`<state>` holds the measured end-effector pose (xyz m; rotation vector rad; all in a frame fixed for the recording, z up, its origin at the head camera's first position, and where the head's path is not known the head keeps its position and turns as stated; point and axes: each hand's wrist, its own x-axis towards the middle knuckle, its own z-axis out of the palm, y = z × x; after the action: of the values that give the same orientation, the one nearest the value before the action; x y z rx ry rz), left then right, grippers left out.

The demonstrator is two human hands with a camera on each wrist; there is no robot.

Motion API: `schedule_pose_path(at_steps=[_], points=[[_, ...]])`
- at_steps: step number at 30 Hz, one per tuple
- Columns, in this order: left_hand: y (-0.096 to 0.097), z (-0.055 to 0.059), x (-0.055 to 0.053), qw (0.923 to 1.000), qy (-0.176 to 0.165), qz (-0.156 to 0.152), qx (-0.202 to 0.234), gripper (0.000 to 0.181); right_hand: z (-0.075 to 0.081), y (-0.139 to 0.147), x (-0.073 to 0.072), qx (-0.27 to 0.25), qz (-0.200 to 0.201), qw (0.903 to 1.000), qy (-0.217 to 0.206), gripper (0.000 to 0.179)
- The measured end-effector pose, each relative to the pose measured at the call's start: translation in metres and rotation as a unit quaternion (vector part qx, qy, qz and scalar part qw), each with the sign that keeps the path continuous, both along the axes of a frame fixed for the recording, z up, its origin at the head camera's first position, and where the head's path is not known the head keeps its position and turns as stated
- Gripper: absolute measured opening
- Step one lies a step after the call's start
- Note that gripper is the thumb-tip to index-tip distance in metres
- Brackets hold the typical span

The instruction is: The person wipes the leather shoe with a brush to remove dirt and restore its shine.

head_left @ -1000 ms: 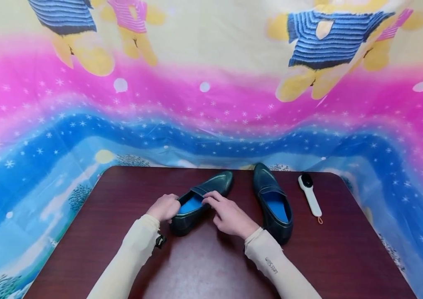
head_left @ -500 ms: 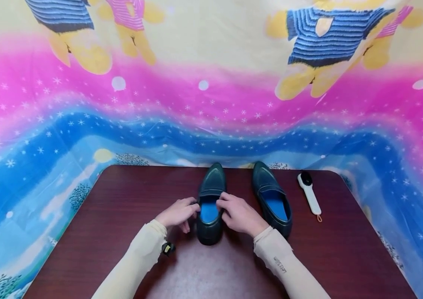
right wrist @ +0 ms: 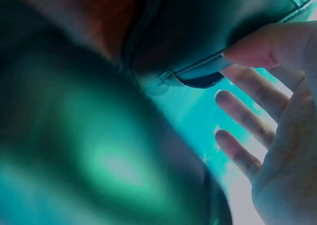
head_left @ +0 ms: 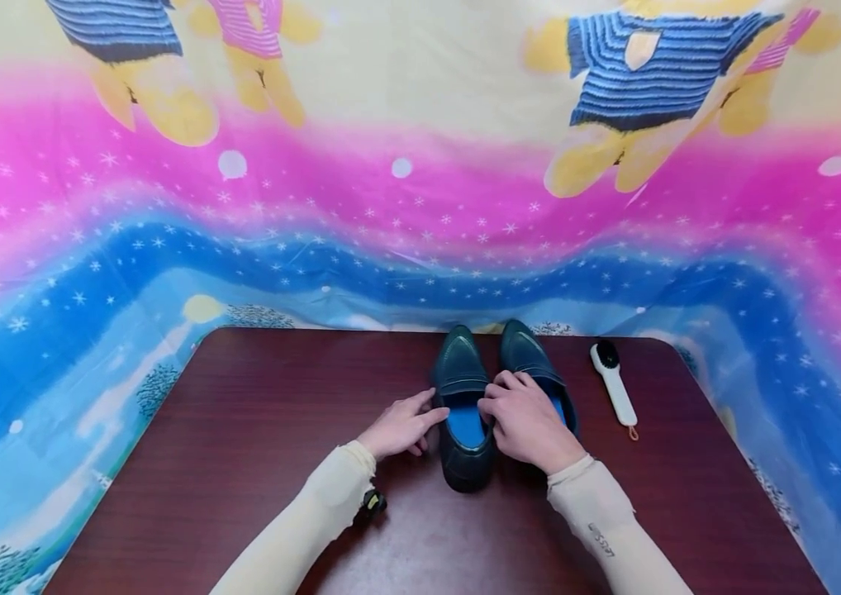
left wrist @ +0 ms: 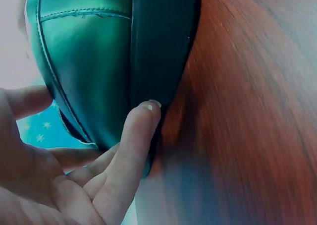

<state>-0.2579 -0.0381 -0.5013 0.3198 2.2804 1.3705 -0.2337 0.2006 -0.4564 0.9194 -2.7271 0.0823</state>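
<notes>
A dark green loafer (head_left: 461,364) with a blue insole stands on the table, toe toward the back edge. At its left side is my left hand (head_left: 401,423), thumb at the rim of the opening. The left wrist view shows its outstretched fingers (left wrist: 130,150) against the shoe's side and sole edge. My right hand (head_left: 532,423) pinches the right rim of the same loafer; in the right wrist view the thumb (right wrist: 270,44) lies on the rim, the other fingers spread apart. Close on the right, a matching loafer (head_left: 527,351) is partly hidden behind that hand.
A white-handled brush (head_left: 617,392) with dark bristles and a hanging loop lies right of the shoes. The brown table (head_left: 279,397) ends at a cartoon-printed cloth (head_left: 361,207) hung behind it and along the sides.
The left loafer has turned from slanting right to pointing nearly straight back and has slid right, close beside the other one. Both hands moved right with it.
</notes>
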Motion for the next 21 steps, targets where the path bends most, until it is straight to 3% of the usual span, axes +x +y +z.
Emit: schedule_pose_path(at_steps=[11,15,21], points=[[0.033,-0.004,-0.002,0.9995,0.024,-0.002,-0.020,0.076,0.002,0.025,0.002,0.006,-0.061,0.9978,-0.024,0.019],[0.039,-0.006,-0.001,0.9991,0.031,-0.005,-0.029,0.078,0.002,0.027,0.001,0.014,-0.080,0.9963,-0.030,0.006],[0.039,-0.008,0.001,0.9993,0.029,-0.007,-0.021,0.076,0.000,0.028,0.001,0.010,-0.085,0.9956,-0.039,0.005]])
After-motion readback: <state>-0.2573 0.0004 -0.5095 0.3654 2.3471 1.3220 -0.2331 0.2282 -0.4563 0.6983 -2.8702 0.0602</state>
